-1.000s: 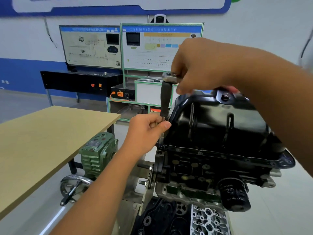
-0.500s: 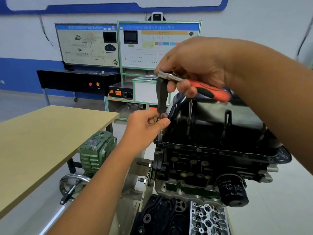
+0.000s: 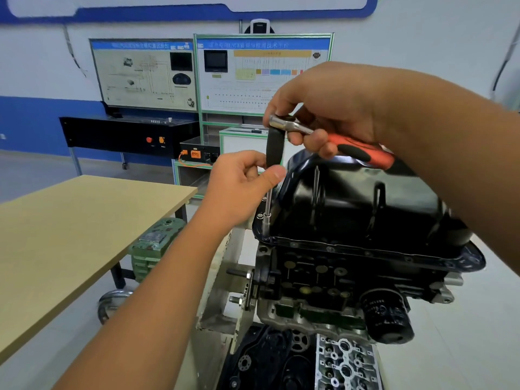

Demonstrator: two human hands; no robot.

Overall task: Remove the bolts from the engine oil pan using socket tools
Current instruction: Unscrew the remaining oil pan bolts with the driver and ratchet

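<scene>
At the pan's left flange, a socket extension [image 3: 268,202] stands upright on a bolt [image 3: 267,216] of the black oil pan [image 3: 351,204], which sits upturned on the engine block [image 3: 323,280]. Left hand [image 3: 243,182] pinches the extension just under its black sleeve to keep it plumb and seated. Right hand [image 3: 329,108] curls round the ratchet [image 3: 289,125] near its head, orange handle [image 3: 363,150] trailing right for leverage. Versus half a second ago the handle sits a bit further round, probably mid-swing. Other flange bolts look still in. Wooden tabletop [image 3: 70,235] stands to the left.
</scene>
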